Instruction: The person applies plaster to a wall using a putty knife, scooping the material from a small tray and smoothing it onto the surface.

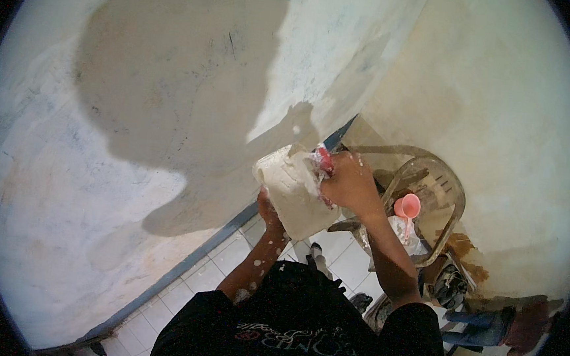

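My left hand grips a pale square board from its left side, with thick white paste smeared on its top. My right hand is closed on a red-handled tool at the board's upper right. The tool's working end is coated in paste and hard to make out. White spots of paste mark my left forearm.
A patchy white wall with a blue base strip rises on the left, a cream wall on the right. An old plastic chair holds a pink dipper. Beside it lie dark items and blue and maroon cloths above white tiles.
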A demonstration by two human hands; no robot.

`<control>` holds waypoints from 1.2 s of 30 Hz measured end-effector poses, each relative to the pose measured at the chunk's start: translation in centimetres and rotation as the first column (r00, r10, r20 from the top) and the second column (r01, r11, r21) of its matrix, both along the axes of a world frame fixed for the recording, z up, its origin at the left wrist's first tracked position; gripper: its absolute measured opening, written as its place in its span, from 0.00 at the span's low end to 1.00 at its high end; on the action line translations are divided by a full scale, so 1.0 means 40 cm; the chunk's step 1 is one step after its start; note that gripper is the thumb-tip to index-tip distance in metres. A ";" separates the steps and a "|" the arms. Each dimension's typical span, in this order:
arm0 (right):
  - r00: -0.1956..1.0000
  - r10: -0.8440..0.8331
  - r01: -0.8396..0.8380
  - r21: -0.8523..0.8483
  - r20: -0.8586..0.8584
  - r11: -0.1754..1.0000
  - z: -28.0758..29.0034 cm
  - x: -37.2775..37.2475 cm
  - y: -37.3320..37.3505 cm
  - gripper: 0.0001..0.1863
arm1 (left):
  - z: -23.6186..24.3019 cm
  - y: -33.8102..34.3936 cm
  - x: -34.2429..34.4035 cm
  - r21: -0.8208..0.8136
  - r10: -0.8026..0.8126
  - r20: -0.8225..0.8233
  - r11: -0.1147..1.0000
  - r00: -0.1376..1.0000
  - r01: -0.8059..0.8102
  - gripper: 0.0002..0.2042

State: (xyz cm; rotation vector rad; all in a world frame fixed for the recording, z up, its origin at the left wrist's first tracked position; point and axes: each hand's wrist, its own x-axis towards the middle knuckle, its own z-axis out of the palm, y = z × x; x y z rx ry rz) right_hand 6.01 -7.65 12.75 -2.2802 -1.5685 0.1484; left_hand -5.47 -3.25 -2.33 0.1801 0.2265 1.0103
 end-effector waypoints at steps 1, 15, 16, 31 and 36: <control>1.000 -0.002 0.002 -0.002 -0.002 1.000 -0.008 -0.005 0.001 0.11 | -0.019 0.001 0.001 -0.042 0.007 -0.042 0.999 0.999 -0.009 0.29; 0.980 0.037 -0.052 -0.071 -0.196 0.996 -0.085 -0.062 0.019 0.13 | -0.056 0.020 -0.025 -0.116 -0.146 -0.170 0.985 0.975 0.127 0.29; 0.980 0.026 -0.042 -0.078 -0.199 0.996 -0.093 -0.057 0.017 0.13 | -0.054 0.016 -0.020 -0.129 -0.165 -0.154 0.981 0.974 0.146 0.30; 0.971 0.023 -0.018 0.024 -0.238 1.000 -0.096 -0.049 -0.005 0.11 | -0.010 0.003 0.014 -0.092 -0.234 -0.090 0.970 0.968 0.226 0.32; 0.963 -0.063 0.050 -0.057 -0.262 0.997 -0.081 -0.048 -0.011 0.11 | 0.002 -0.009 0.011 -0.079 -0.195 -0.094 0.979 0.976 0.188 0.33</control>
